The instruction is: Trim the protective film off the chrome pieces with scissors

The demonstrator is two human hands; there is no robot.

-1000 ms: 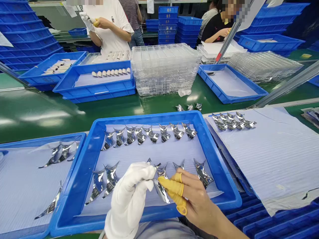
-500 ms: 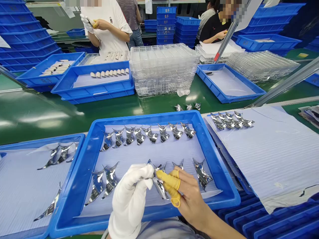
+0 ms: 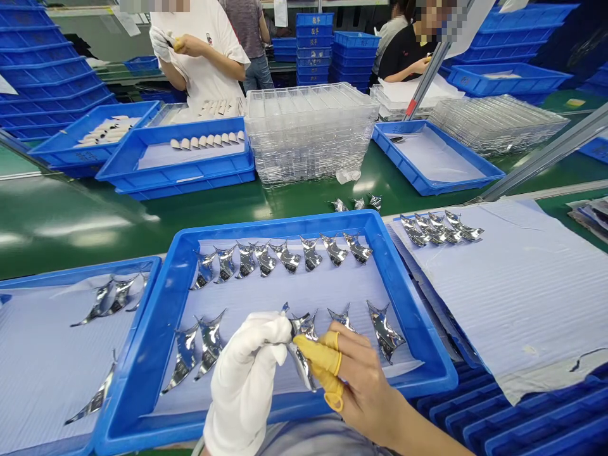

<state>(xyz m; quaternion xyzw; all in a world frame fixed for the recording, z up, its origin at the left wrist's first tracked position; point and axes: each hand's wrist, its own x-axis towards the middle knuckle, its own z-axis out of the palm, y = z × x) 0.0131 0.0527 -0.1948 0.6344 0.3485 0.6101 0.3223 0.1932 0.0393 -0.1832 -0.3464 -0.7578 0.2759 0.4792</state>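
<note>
In a white glove, my left hand (image 3: 247, 380) pinches a shiny metal part (image 3: 300, 364) above the front of a blue tray (image 3: 413, 304). My right hand (image 3: 351, 373), with yellow finger cots, has its fingertips closed on the same part from the right. The tray is lined with white paper and holds a back row of curved chrome pieces (image 3: 311, 254). More pieces lie along its front, two at the left (image 3: 209, 342) and one at the right (image 3: 384, 332); others are partly hidden behind my hands.
A second tray (image 3: 42, 282) with chrome pieces adjoins on the left. White paper (image 3: 513, 285) with several pieces (image 3: 439, 229) lies right. Behind stand clear plastic trays (image 3: 311, 133), a blue tray (image 3: 185, 171), a slanted metal post (image 3: 437, 63) and a person in white (image 3: 204, 57).
My right fingertips have shifted slightly left and down along the metal part, whose lower end now hangs a little lower. My left hand has barely moved.
</note>
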